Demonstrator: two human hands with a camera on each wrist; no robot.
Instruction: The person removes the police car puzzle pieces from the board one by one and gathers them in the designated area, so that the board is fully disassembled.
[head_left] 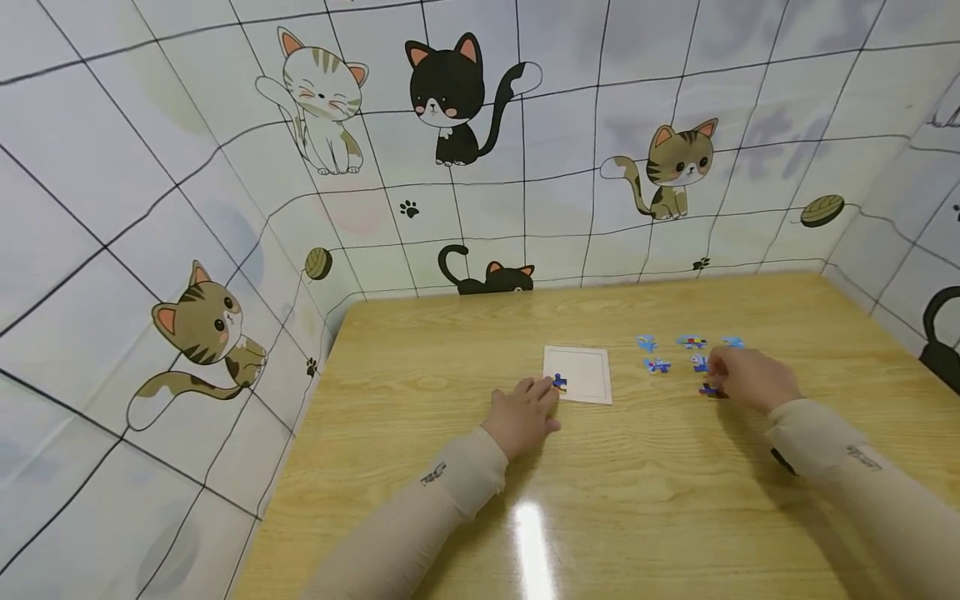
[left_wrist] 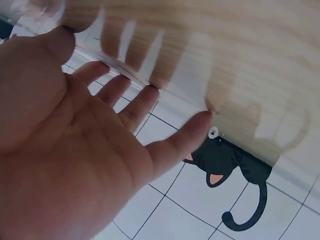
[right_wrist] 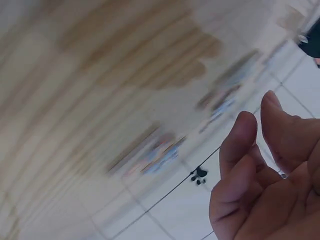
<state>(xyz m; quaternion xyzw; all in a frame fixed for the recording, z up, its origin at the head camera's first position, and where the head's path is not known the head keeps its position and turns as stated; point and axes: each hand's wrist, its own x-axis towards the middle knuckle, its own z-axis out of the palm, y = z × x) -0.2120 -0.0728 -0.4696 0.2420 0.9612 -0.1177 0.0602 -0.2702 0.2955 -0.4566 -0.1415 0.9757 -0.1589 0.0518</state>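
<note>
A small white square puzzle tray (head_left: 592,375) lies on the table, with one dark blue jigsaw piece (head_left: 559,381) in its lower left corner. My left hand (head_left: 522,419) rests at the tray's left edge, fingers spread and fairly straight, fingertips right by that piece. My right hand (head_left: 756,379) is low over the loose jigsaw pieces at the right. In the right wrist view its thumb (right_wrist: 280,130) and forefinger stand a little apart, nothing visible between them, while the other fingers bend inward. A dark jigsaw piece (head_left: 707,389) lies just below the right fingertips.
Several blue jigsaw pieces lie in loose rows right of the tray, among them one with red and yellow (head_left: 692,342) and one with a blue pattern (head_left: 657,365). The wooden table (head_left: 420,350) meets a cat-patterned wall covering (head_left: 555,208) at its back edge.
</note>
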